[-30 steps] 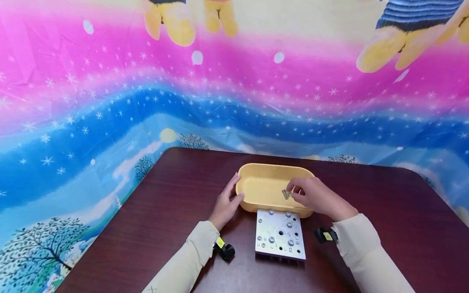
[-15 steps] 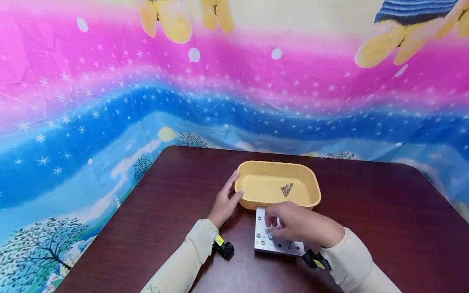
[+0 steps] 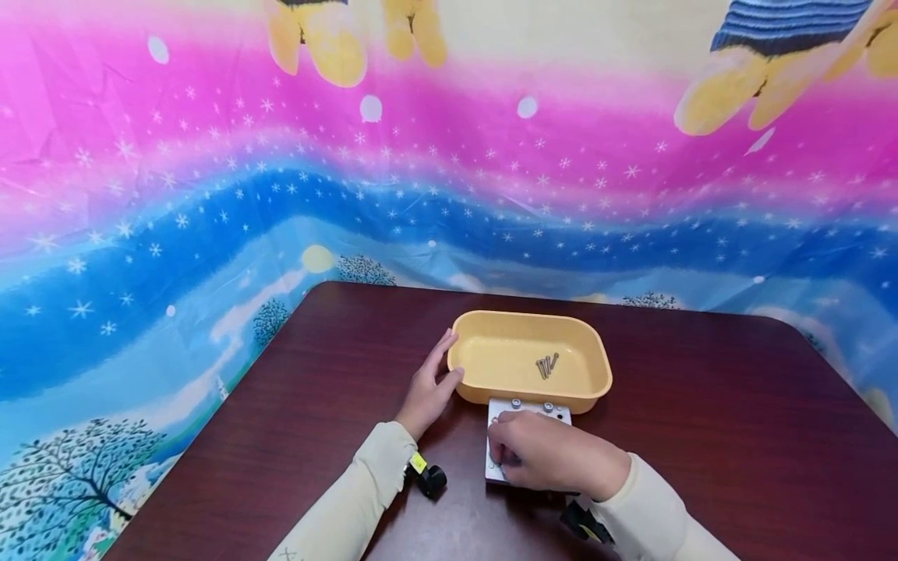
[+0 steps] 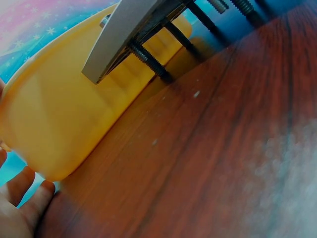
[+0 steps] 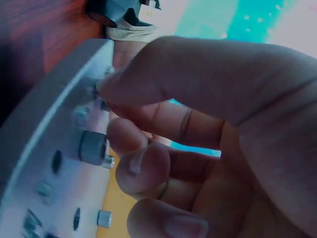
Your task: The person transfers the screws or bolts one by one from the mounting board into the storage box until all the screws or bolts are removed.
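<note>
With fingers spread, the left hand [image 3: 426,396] braced the yellow oblong plastic tray [image 3: 498,358] — probably steadying it just beyond the silver rectangular metal plate [image 3: 532,407], over whose grey metal bolts [image 5: 92,147] the right hand [image 3: 547,453] curled — pinching one or not, it couldn't be told.

Operating from afar, am seeing printed cloth [image 3: 449,171] filling whole far side, hanging in soft folds: cream running along top, then pink, deep blue, pale blue lower down. White snowflakes [image 3: 80,309] dotting pink and blue bands; dark printed tree [image 3: 105,467] spreading at lower left. Yellow-legged figures [image 3: 330,47] showing cropped at top edge. Dark red-brown table [image 3: 701,405], corners rounded, standing before cloth. Left wrist view: wood grain showing, pale glare [image 4: 297,173] washing lower right.
</note>
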`<state>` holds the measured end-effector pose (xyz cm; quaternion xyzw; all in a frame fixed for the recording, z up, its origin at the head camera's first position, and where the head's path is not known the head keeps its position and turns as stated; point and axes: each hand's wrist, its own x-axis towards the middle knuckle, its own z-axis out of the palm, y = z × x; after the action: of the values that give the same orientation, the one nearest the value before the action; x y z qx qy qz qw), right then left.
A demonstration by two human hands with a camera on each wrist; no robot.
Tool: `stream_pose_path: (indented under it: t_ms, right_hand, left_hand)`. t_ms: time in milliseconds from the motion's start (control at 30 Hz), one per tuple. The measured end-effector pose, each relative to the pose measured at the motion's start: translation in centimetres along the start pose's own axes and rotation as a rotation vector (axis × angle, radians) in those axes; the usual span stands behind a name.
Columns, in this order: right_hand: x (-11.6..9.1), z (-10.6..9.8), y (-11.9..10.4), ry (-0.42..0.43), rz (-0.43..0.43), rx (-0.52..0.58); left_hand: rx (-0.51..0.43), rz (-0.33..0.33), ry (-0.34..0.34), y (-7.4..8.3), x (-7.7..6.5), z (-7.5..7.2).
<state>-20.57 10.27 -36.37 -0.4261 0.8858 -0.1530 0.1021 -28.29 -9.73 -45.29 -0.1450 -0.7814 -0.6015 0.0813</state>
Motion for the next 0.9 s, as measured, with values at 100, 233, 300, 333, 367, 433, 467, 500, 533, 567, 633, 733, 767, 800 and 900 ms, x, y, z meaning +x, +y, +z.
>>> stream_pose_path:
  t_ms: [100,233,300,333,367,433,467,500,533,567,633,733,767,800,900]
  right_hand:
    - [0.1,0.2,-0.1,0.003,0.003,-0.022]
    - [0.0,0.2,-0.4,0.009,0.014,-0.038]
    - [0.0,0.2,-0.5,0.010,0.020,-0.036]
    - [0.0,0.2,-0.5,0.013,0.022,-0.039]
    - [0.0,0.3,-0.5,0.017,0.021,-0.044]
    - [0.0,0.4,-0.4,0.026,0.018,-0.054]
    - [0.1,0.4,-0.4,0.032,0.014,-0.058]
    - [0.1,0.5,-0.4,0.035,0.013,-0.066]
    - [0.1,0.5,-0.3,0.041,0.010,-0.068]
    - [0.1,0.5,-0.3,0.043,0.009,-0.069]
    - [0.1,0.6,-0.3,0.048,0.009,-0.071]
    - [0.1,0.7,-0.3,0.054,0.007,-0.069]
    - [0.1,0.7,-0.3,0.055,0.006,-0.071]
    - [0.2,0.7,-0.3,0.056,0.004,-0.072]
    - [0.2,0.7,-0.3,0.053,0.002,-0.067]
  left_hand:
    - [0.004,0.001,0.004,-1.0,0.3,0.1]
    - [0.007,0.008,0.006,-1.3,0.4,0.1]
    - [0.009,0.011,0.007,-1.3,0.3,0.1]
    - [0.011,0.011,0.008,-1.3,0.3,0.1]
    - [0.012,0.011,0.008,-1.3,0.3,0.1]
    - [0.014,0.010,0.009,-1.3,0.2,0.2]
    - [0.015,0.010,0.009,-1.3,0.2,0.2]
    - [0.014,0.008,0.009,-1.3,0.2,0.2]
    - [0.014,0.007,0.009,-1.4,0.2,0.2]
    - [0.014,0.006,0.008,-1.4,0.2,0.2]
    - [0.015,0.008,0.008,-1.4,0.2,0.2]
    - [0.009,0.009,0.008,-1.0,0.2,0.2]
    - [0.008,0.012,0.008,-0.5,0.0,0.1]
    - [0.009,0.013,0.009,0.1,-0.2,0.0]
    - [0.003,0.008,0.008,1.7,-0.7,-0.2]
